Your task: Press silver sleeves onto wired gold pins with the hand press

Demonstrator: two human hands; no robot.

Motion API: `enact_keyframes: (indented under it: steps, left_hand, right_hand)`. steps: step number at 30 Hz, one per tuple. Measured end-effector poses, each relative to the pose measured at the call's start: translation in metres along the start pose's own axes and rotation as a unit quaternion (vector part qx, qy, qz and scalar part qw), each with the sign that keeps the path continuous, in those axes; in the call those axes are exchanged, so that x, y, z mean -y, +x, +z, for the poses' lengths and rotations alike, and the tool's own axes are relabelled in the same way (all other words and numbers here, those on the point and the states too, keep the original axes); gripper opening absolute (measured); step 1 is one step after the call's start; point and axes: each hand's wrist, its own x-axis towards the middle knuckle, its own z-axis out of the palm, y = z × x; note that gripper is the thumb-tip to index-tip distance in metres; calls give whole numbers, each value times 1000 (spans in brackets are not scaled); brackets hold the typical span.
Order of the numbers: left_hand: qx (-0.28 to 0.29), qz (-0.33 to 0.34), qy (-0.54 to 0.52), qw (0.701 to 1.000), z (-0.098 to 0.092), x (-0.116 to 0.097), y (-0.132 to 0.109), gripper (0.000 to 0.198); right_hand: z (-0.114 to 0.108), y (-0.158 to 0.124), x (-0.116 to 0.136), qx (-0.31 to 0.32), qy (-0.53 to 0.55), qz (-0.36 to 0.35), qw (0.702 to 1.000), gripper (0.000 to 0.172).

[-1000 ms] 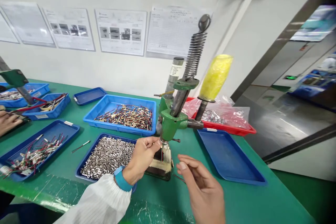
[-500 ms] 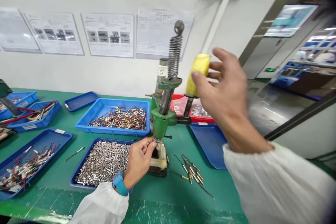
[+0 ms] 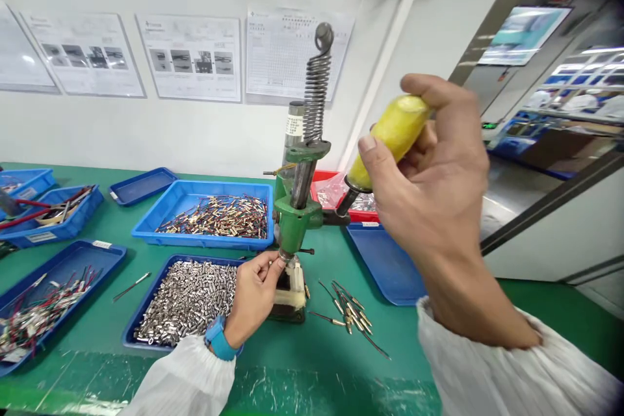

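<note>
A green hand press (image 3: 298,224) with a coil spring on top stands mid-bench. My right hand (image 3: 433,169) is curled round its yellow lever handle (image 3: 392,136), thumb on the near side, index finger over the end. The handle leans to the right. Just below the press head, my left hand (image 3: 258,289) pinches with thumb and forefinger; what is between the fingertips is too small and hidden to make out. A blue tray of small metal sleeves (image 3: 190,299) lies beside this hand. Right of the press base rests a loose pile of wired brass-coloured parts (image 3: 353,312).
Behind is a blue bin (image 3: 141,232) of wired parts. Blue trays stand at left (image 3: 110,263) and right (image 3: 394,283), with a red bin (image 3: 363,215) behind the press. One wired piece (image 3: 131,286) lies on the green mat at left.
The lever handle has tilted from nearly upright to the right, and my right hand has closed further round it. My left hand stays at the press head. The view has shifted slightly.
</note>
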Motion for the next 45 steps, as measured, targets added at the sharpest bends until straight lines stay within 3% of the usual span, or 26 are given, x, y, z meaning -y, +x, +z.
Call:
enact_keyframes:
  steps: [2,5,10,14,19,21,24,26,28,31,39,42,45]
  left_hand:
    - [-44,-48,-107,992,2,-4,-1,35]
    - [-90,-107,-274,951,-2,-12,-3,43]
    - [-56,-126,-373,918,-15,-24,-6,44]
    - [-28,-129,-379,916,-19,-26,-11,38]
    - [-18,-123,-346,930,-17,-26,-8,40]
    - [-60,-113,-303,944,-19,-31,5,39]
    - [-181,-104,-221,953,-29,-39,34,25]
    - [-199,-113,-213,950,-40,-43,50,17]
    - [-197,-129,-208,949,-50,-44,55,27]
    - [-174,-159,-207,949,-61,-39,44,35]
    - [-132,-216,-152,955,-64,-17,-6,14]
    - [-99,-206,-135,964,-58,-15,-16,33]
    - [-86,-201,-159,963,-48,-19,-23,43]
  right_hand:
    - [-6,-10,-1,-41,16,69,997,55]
    - [-16,-53,-12,-85,8,168,982,50]
    - [-19,-145,-64,39,-2,330,943,53]
    - [-14,-183,-86,98,6,366,925,54]
    - [-9,-188,-81,148,7,312,938,39]
    - [-5,-189,-79,193,-7,269,943,34]
    - [6,-193,-80,260,-48,198,944,29]
    - [14,-195,-82,301,-100,150,937,27]
    - [21,-196,-85,344,-162,106,919,31]
    - [28,-195,-87,380,-220,78,895,32]
    - [18,-190,-97,399,-224,51,888,17]
    - [12,-191,-101,384,-185,42,903,15]
    - [10,-193,-98,330,-106,67,936,12]
